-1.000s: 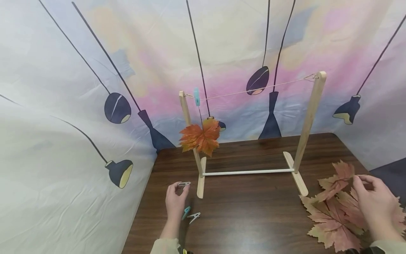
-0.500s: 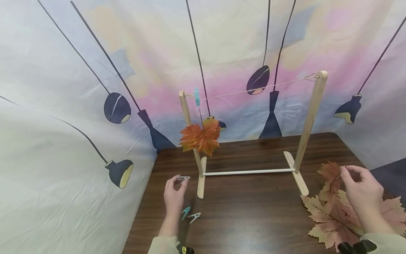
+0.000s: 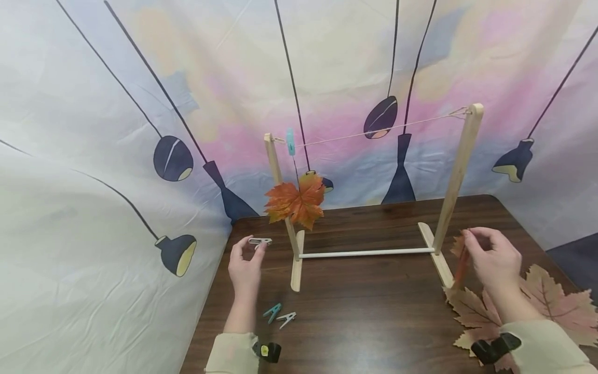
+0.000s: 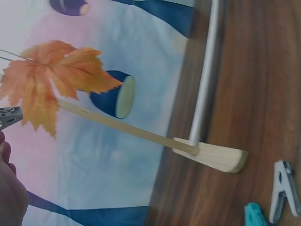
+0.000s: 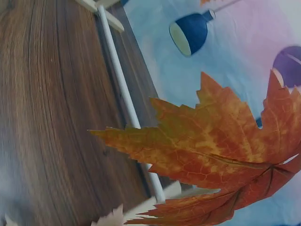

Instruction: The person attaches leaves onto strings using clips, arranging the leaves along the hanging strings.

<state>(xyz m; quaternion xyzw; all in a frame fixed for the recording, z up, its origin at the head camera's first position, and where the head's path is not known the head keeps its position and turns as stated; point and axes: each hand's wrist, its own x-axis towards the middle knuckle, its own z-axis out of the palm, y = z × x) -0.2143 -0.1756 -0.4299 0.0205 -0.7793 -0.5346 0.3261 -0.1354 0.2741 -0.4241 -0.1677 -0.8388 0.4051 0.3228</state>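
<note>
Between thumb and fingers, my left hand (image 3: 245, 267) pinches a pale grey clothespin (image 3: 260, 241) left of the rack. It also shows at the left edge of the left wrist view, beside my thumb side. My right hand (image 3: 495, 259) pinches an orange-red maple leaf (image 5: 225, 150) near its stem; in the head view the leaf hangs nearly edge-on by the rack's right foot. A second orange maple leaf (image 3: 296, 202) hangs from the string (image 3: 345, 139) by a light blue clothespin (image 3: 290, 142). The right wrist view does not show my right hand.
The wooden rack (image 3: 450, 182) has two posts, flat feet and a white crossbar (image 3: 366, 254). A teal clothespin (image 3: 272, 312) and a white clothespin (image 3: 287, 319) lie on the brown table (image 3: 364, 317). Faded pink leaves (image 3: 556, 296) spread at right, partly under my right forearm.
My right hand has lifted the maple leaf off the pile and moved left and away from me toward the rack. My left hand has risen slightly and shifted left with the clothespin.
</note>
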